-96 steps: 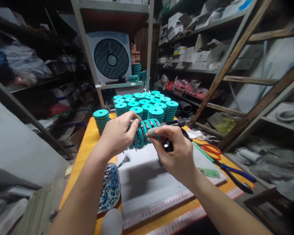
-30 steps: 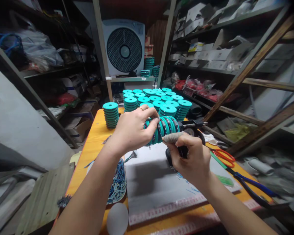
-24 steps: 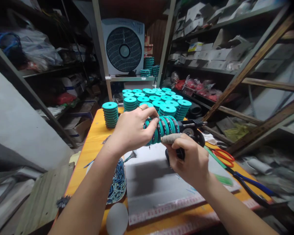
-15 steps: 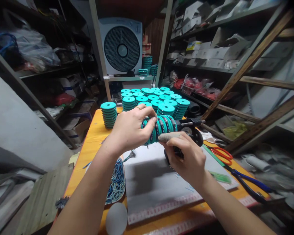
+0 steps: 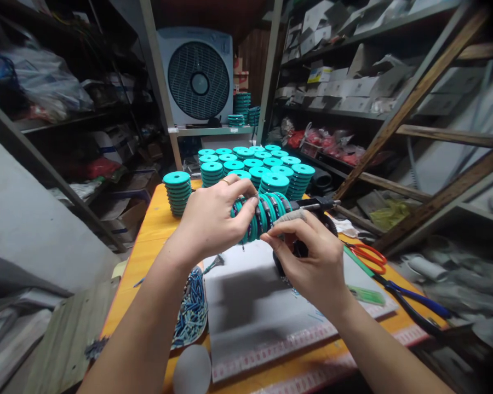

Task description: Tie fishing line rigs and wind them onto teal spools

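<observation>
A row of teal spools (image 5: pixel 267 213) wound with dark cord sits sideways on a black winding device (image 5: pixel 318 205) in the middle. My left hand (image 5: pixel 219 216) wraps its thumb and fingers round the left end of this row. Just below and right of the spools is my right hand (image 5: pixel 308 246), with thumb and index fingertip pinched together; whatever is between them is too small to make out. A greyish wrap covers one of its fingers. Behind my hands stand several stacks of teal spools (image 5: pixel 274 179), with one separate stack (image 5: pixel 176 191) at the left.
A white board (image 5: pixel 246 328) lies on the yellow table (image 5: pixel 142 246). A tray of small blue pieces (image 5: pixel 193 312) is left of it. Orange-handled scissors (image 5: pixel 370 257), blue-handled pliers (image 5: pixel 419 301) and a green cutter (image 5: pixel 366 295) lie right. A box fan (image 5: pixel 199 82) and shelves stand behind.
My right hand's fingers have drawn slightly away from the spools, with thumb and index fingertip now pinched. My left hand keeps its hold. The whole view has shifted slightly.
</observation>
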Tool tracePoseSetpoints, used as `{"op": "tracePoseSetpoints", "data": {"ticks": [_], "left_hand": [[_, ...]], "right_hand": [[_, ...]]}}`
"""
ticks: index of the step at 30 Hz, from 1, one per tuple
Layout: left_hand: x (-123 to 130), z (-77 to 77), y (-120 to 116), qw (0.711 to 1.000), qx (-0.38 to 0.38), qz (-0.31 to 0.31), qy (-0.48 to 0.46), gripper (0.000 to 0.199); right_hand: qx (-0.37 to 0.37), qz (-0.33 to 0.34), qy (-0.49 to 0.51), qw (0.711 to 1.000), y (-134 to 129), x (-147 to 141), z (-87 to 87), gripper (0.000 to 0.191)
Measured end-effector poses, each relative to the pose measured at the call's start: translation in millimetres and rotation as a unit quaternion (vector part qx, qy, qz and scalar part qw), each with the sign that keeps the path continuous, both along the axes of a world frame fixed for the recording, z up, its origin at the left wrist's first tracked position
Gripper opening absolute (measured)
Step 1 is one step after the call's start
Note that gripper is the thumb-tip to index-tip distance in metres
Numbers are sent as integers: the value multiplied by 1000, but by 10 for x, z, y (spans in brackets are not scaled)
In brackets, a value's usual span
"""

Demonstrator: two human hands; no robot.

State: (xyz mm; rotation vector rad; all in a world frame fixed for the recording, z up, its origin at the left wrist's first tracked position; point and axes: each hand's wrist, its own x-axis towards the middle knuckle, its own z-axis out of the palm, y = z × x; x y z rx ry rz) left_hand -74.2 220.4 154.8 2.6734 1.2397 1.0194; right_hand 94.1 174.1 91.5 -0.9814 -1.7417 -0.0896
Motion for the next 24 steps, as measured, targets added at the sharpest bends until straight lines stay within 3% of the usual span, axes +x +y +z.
{"op": "tracePoseSetpoints", "data": {"ticks": [13,16,20,24], "left_hand": [[10,8,2,1000,-3,-6,-3,18],[7,10,0,1000,0,-5,0,18],[-4,23,3,1000,-14,-21,-13,17],[-21,32,15,997,-10,-51,-64,14]], "right_hand": [[28,-15,-38,999,66,-14,-33,11],[26,11,-33,999,4,45,-20,8],[-59,34,33,997,-259,307,-43,9],[-176,20,-62,982,-536,588,-267,9]]}}
